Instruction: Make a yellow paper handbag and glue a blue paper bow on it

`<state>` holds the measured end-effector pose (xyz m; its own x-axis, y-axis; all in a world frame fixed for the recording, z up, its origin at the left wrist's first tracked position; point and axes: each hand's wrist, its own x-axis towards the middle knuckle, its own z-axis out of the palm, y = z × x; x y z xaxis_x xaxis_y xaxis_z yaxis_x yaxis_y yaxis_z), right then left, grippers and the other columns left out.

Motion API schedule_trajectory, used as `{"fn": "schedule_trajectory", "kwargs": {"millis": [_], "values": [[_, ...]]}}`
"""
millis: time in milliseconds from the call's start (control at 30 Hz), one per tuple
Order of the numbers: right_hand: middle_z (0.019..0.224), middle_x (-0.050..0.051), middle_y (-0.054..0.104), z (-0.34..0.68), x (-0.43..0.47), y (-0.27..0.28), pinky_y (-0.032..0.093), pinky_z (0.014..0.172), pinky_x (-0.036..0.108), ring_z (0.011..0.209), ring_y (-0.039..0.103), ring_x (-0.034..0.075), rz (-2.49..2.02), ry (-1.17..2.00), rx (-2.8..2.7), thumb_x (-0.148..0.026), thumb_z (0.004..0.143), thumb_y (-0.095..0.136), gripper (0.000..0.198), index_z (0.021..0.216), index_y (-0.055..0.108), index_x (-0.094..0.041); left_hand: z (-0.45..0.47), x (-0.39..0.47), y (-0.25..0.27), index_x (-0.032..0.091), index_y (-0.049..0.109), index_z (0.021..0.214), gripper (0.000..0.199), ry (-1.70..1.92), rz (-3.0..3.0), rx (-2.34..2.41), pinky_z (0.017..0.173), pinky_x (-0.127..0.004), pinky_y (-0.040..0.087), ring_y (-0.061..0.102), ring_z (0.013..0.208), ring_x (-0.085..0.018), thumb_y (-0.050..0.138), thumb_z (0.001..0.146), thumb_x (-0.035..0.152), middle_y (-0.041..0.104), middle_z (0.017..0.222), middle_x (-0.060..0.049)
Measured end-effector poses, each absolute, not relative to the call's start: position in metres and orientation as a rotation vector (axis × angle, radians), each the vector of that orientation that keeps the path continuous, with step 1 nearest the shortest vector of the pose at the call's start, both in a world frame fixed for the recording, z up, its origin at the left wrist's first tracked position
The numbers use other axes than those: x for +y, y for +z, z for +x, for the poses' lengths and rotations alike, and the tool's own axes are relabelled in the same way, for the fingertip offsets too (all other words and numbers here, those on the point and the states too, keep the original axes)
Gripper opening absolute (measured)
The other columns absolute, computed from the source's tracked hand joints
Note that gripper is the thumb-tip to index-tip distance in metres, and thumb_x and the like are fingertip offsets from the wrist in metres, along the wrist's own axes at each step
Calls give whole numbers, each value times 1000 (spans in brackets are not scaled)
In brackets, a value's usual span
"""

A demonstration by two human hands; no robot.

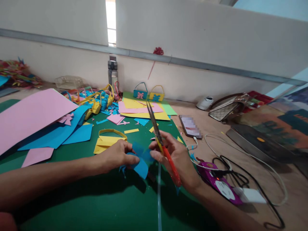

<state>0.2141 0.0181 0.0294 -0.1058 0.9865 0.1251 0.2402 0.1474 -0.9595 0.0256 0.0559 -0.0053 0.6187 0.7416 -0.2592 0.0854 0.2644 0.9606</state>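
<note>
A curved piece of blue paper [141, 168] is pinched in my left hand [117, 154], low over the green mat. My right hand [181, 165] keeps hold of red-handled scissors [168, 160], their blades pointing up and away from me. Between the two hands a blurred bit of blue paper shows at my right fingertips; whether it is separate from the left piece I cannot tell. Just beyond my left hand lies a small yellow paper bag [104, 143] with a handle. A thin translucent stick [159, 195] runs toward me below my right hand.
Pink paper sheets [36, 117] and blue sheets [79, 134] cover the mat's left. Behind them are piled paper bags [96, 106] and scraps. Two bow-decorated bags [140, 94] stand at the back. A phone [190, 126], purple power strip [218, 183] and cables lie right.
</note>
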Motion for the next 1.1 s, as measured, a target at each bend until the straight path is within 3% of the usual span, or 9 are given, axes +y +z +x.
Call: {"fn": "schedule_trajectory", "kwargs": {"millis": [167, 433, 533, 600, 667, 767, 867, 1100], "values": [[78, 1, 60, 219, 17, 31, 48, 58, 27, 65, 59, 15, -1250, 996, -1388, -36, 74, 66, 39, 108, 51, -22, 24, 63, 7, 13, 63, 80, 21, 785, 1074, 852, 59, -23, 51, 62, 62, -13, 70, 65, 26, 67, 74, -3], [78, 6, 63, 228, -9, 29, 47, 55, 29, 60, 57, 16, -1335, 1244, -1446, -56, 80, 52, 46, 109, 52, -19, 20, 69, 24, 11, 54, 76, 32, 838, 1063, 811, 42, -20, 46, 60, 42, -11, 65, 71, 41, 68, 67, -8], [86, 11, 66, 236, -13, 29, 49, 65, 35, 73, 62, 23, -1347, 1291, -1422, -64, 75, 52, 55, 109, 51, -21, 19, 73, 27, 12, 53, 88, 29, 880, 1007, 775, 46, -21, 49, 61, 44, -12, 66, 70, 32, 68, 69, -7], [91, 14, 67, 243, -12, 26, 50, 70, 39, 86, 63, 29, -1328, 1329, -1407, -71, 65, 56, 62, 107, 52, -24, 18, 77, 28, 12, 51, 89, 29, 890, 954, 780, 47, -21, 49, 62, 45, -12, 66, 69, 27, 68, 68, -7], [89, 14, 67, 249, -9, 19, 50, 65, 39, 89, 62, 33, -1309, 1272, -1423, -79, 51, 58, 71, 99, 54, -27, 16, 79, 30, 12, 50, 86, 27, 884, 925, 791, 47, -22, 49, 63, 47, -13, 66, 69, 25, 69, 72, -9], [75, 9, 64, 256, -5, 8, 47, 52, 33, 73, 63, 28, -1387, 1258, -1496, -78, 57, 54, 63, 94, 57, -27, 14, 80, 33, 11, 51, 87, 27, 854, 913, 778, 47, -21, 49, 63, 48, -13, 66, 69, 25, 69, 78, -11], [56, 0, 53, 261, -1, 2, 38, 41, 26, 47, 51, 16, -1442, 1383, -1594, -73, 65, 51, 53, 82, 58, -23, 13, 79, 34, 11, 52, 87, 29, 823, 903, 743, 45, -19, 48, 63, 46, -11, 67, 69, 27, 68, 77, -9], [53, -3, 43, 260, 12, 17, 29, 40, 23, 45, 37, 11, -1429, 1577, -1719, -73, 56, 60, 55, 75, 59, -22, 14, 75, 31, 15, 46, 78, 24, 799, 855, 841, 42, -19, 49, 64, 49, -15, 67, 70, 23, 60, 59, 1]]}}
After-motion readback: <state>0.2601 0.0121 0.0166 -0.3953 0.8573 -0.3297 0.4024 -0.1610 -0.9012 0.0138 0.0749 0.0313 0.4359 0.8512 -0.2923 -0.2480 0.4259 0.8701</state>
